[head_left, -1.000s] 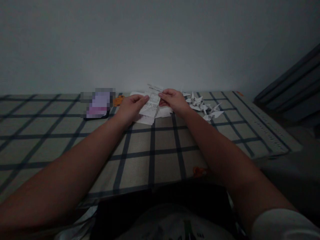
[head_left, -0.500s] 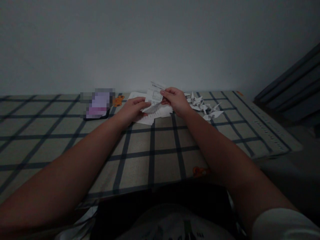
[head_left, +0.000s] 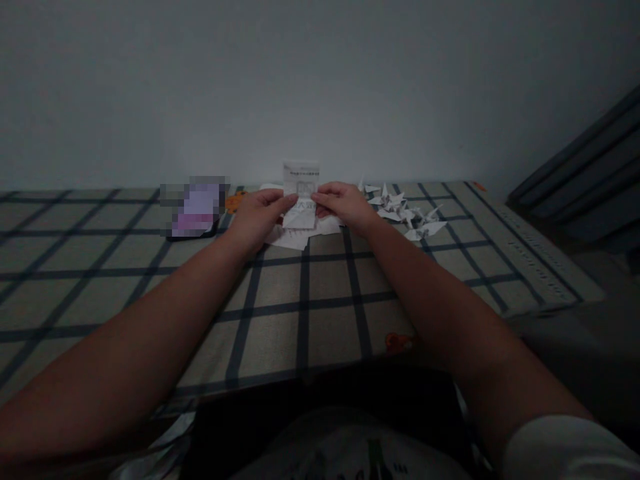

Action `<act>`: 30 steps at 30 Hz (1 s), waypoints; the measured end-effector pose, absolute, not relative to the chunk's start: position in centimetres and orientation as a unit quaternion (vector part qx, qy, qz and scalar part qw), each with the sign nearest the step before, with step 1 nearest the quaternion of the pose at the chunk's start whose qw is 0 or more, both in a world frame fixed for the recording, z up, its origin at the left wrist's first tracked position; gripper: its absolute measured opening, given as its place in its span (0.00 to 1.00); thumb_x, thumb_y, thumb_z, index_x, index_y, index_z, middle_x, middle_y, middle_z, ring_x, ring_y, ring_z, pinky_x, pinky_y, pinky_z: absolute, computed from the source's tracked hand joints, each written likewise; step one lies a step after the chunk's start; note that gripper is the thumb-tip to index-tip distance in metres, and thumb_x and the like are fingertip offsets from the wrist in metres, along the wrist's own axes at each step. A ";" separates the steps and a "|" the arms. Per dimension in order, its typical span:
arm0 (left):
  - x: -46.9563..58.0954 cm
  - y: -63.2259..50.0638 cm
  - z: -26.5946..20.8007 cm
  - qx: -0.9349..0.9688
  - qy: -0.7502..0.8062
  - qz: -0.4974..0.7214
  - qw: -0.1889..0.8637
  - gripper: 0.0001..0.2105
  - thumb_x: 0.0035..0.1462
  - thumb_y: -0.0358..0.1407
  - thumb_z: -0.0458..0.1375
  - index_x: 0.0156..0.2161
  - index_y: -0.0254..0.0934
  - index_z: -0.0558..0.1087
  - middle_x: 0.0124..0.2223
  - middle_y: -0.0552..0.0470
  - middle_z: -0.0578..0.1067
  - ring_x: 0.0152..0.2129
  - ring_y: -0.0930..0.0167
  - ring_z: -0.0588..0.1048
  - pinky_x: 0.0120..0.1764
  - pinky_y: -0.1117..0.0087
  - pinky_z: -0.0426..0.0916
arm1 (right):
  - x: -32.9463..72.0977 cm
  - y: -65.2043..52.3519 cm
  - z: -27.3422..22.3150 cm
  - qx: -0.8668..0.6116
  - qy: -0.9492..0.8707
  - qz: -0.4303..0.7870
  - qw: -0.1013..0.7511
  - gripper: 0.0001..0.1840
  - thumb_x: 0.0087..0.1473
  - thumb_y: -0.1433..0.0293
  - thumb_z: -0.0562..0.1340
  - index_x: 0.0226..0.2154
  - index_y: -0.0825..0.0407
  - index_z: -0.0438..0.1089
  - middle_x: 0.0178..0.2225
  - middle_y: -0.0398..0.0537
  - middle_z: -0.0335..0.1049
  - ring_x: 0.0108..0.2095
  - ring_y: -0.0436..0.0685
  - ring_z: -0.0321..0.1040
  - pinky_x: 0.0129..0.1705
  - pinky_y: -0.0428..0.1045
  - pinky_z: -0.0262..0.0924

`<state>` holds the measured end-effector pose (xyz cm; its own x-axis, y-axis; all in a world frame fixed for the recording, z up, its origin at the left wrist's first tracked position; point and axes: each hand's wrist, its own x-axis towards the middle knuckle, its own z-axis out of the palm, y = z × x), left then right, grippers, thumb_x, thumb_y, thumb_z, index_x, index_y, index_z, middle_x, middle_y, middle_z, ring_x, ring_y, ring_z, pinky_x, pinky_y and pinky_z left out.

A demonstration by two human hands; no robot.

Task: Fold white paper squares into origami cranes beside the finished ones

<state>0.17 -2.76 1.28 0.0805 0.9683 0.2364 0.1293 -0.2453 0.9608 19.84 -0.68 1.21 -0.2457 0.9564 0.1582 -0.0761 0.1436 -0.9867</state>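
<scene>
A folded sheet of printed paper (head_left: 301,179) is held upright, its long side vertical, above other loose sheets. My left hand (head_left: 256,215) pinches its left edge between thumb and fingers. On the opposite edge my right hand (head_left: 347,205) grips it the same way, the two thumbs almost meeting across the front. Beneath lie white printed sheets (head_left: 293,239), partly covered by my hands and the folded paper. Just right of my right hand sit several folded paper cranes (head_left: 407,215) in a loose group.
A checked cloth (head_left: 325,287) with orange bear figures covers the table. To the left lies a phone (head_left: 197,210) with its screen lit and partly blurred. A pale wall (head_left: 320,87) rises behind the far edge. Dark grey folded fabric (head_left: 590,180) stands at the right.
The folded paper has turned from slanted to straight upright, its front now facing me. Both hands have shifted slightly, from an uneven grip to matching holds on its two side edges.
</scene>
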 end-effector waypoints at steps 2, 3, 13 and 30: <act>0.2 -2.6 1.1 0.603 0.441 0.515 0.421 0.13 0.52 0.44 0.67 0.37 0.36 0.79 0.33 0.50 0.79 0.26 0.73 0.73 0.29 0.73 0.69 | 19.8 -0.5 1.0 -0.384 -0.579 0.530 0.487 0.06 0.55 0.70 0.69 0.33 0.54 0.71 0.24 0.40 0.73 0.24 0.46 0.70 0.30 0.42 0.68; 0.2 -2.5 1.0 0.602 0.433 0.521 0.424 0.14 0.53 0.43 0.67 0.40 0.36 0.79 0.35 0.50 0.80 0.28 0.72 0.75 0.31 0.73 0.70 | 19.8 -0.4 0.9 -0.385 -0.575 0.527 0.493 0.06 0.55 0.70 0.69 0.34 0.54 0.71 0.24 0.39 0.73 0.24 0.46 0.70 0.30 0.42 0.68; 0.2 -2.3 1.0 0.586 0.396 0.544 0.452 0.09 0.52 0.36 0.60 0.38 0.38 0.78 0.37 0.49 0.80 0.32 0.70 0.78 0.32 0.71 0.72 | 19.8 -0.6 1.2 -0.362 -0.584 0.524 0.503 0.05 0.55 0.77 0.62 0.33 0.53 0.73 0.27 0.39 0.72 0.27 0.45 0.68 0.34 0.42 0.66; 0.3 -2.6 1.3 0.601 0.431 0.504 0.446 0.22 0.48 0.37 0.68 0.51 0.39 0.76 0.36 0.50 0.79 0.30 0.71 0.77 0.33 0.72 0.73 | 20.0 -1.0 1.7 -0.397 -0.623 0.506 0.446 0.04 0.54 0.71 0.68 0.35 0.55 0.76 0.29 0.43 0.76 0.25 0.46 0.67 0.32 0.43 0.68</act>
